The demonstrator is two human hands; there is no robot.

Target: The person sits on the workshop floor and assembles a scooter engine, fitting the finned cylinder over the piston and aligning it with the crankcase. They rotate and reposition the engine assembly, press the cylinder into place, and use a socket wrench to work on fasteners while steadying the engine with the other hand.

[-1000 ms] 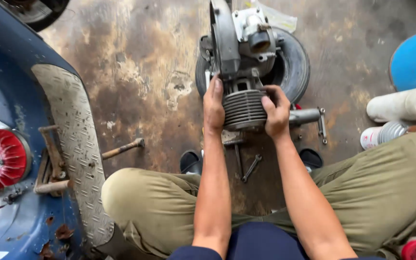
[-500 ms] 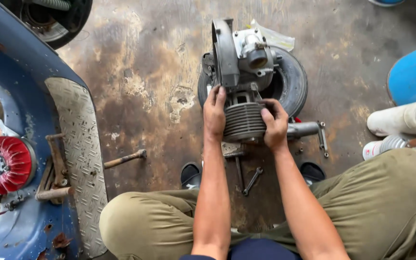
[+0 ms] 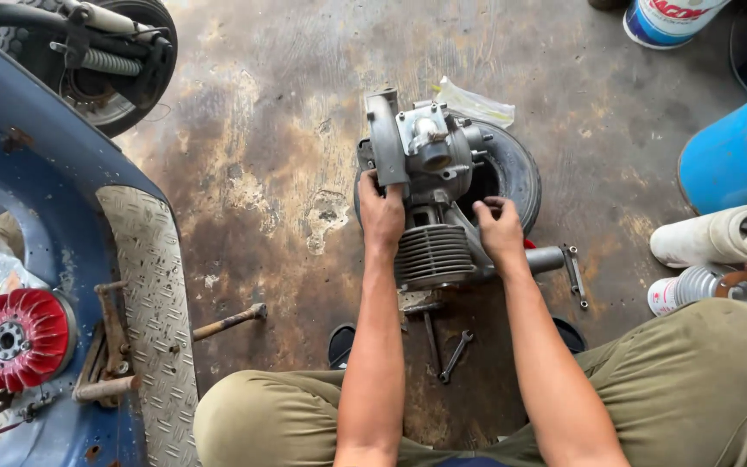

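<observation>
A scooter repair workshop: stained, oil-darkened concrete floor [image 3: 261, 173], a stripped blue scooter body with checker-plate footboard [image 3: 144, 329] at left, a red cooling fan wheel [image 3: 23, 337] lower left, loose spanners [image 3: 456, 355] at bottom centre.

Grey engine [image 3: 432, 199] with finned cylinder [image 3: 434, 255] pointing near me, resting on a small black tyre [image 3: 516, 169] on the stained floor, centre-right, held between my hands.
</observation>
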